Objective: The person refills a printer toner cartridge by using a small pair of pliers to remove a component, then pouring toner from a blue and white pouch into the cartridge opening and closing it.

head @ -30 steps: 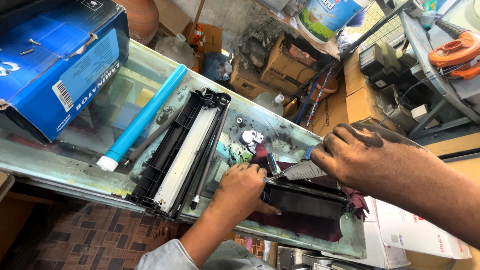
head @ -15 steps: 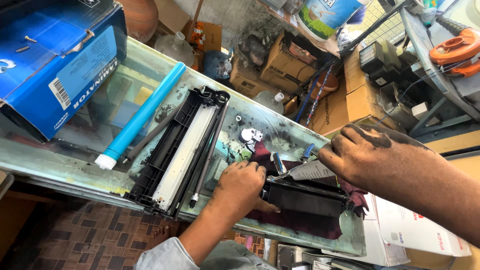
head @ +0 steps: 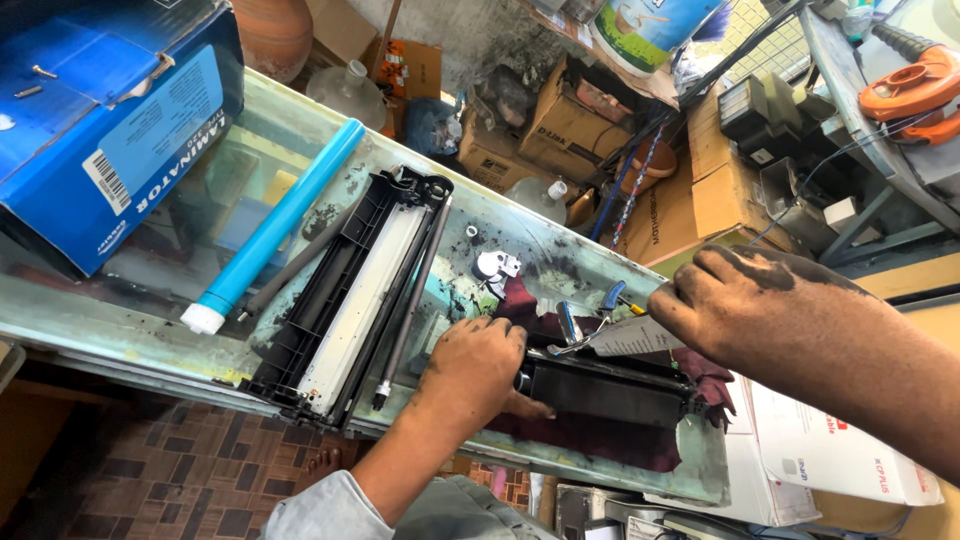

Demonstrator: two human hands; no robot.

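Observation:
My left hand (head: 477,372) presses on the left end of a black toner cartridge section (head: 605,392) that lies on a dark red cloth (head: 600,440) on the glass counter. My right hand (head: 745,300), smeared with black toner, grips a thin grey metal blade (head: 632,337) by its right end, just above the cartridge's top edge. Blue-handled pliers (head: 585,322) lie right behind the blade.
A second black cartridge half with a white strip (head: 355,300) and a thin metal roller (head: 410,300) lies at the left. Beyond it are a cyan drum (head: 275,225) and a blue box (head: 110,130). The glass counter (head: 130,320) edge runs near me. Cardboard boxes (head: 565,125) crowd behind.
My right hand has drawn a little to the right with the metal blade. My left hand has stayed on the cartridge's end.

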